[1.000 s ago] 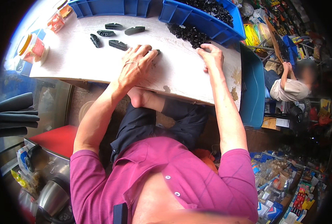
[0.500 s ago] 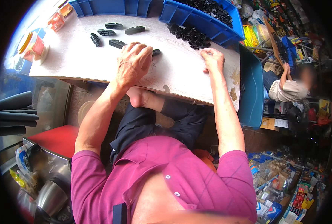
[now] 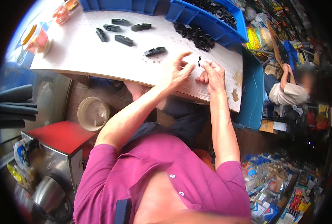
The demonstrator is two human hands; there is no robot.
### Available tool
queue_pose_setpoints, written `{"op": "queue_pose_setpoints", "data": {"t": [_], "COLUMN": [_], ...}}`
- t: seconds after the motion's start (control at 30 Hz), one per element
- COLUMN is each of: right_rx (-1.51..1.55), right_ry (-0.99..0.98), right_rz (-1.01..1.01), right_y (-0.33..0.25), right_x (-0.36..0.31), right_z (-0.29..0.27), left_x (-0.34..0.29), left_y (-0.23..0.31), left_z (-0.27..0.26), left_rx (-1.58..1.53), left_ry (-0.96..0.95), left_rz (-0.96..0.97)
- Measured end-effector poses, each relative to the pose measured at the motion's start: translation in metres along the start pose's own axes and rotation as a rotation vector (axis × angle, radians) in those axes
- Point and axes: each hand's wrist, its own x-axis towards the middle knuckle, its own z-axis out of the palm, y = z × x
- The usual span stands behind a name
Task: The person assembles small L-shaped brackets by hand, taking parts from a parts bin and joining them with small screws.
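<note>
Left hand [image 3: 176,73] is now beside right hand [image 3: 214,76], fingers wide (a block [image 3: 155,52] lies beyond them); right fingertips [image 3: 204,64] pinch a piece [image 3: 199,61].

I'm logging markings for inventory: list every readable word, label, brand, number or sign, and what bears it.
No text is readable.
Packages at lower right: print too small and blurred.
White label at right: too small.
Elongated black pieces on the table: no legible marking.

Pale wood-grain table [image 3: 80,52] is being totally blasted by light from the left, brown floor [image 3: 113,100] is being shaded tho.
</note>
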Motion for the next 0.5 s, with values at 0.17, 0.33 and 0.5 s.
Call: {"op": "queue_pose_setpoints", "data": {"t": [0.17,0.33,0.5], "right_rx": [-0.007,0.000,0.031], "right_ry": [-0.096,-0.095,0.013], "right_rz": [-0.037,-0.117,-0.121], "right_y": [0.002,0.002,0.006], "right_x": [-0.018,-0.031,-0.037], "right_z": [0.016,0.027,0.036], "left_x": [0.026,0.015,0.008], "left_y": [-0.018,0.011,0.017], "left_z": [0.005,0.001,-0.005], "left_rx": [-0.218,-0.272,-0.273], "left_ry": [-0.093,-0.028,-0.025], "left_rz": [-0.185,-0.263,-0.242]}}
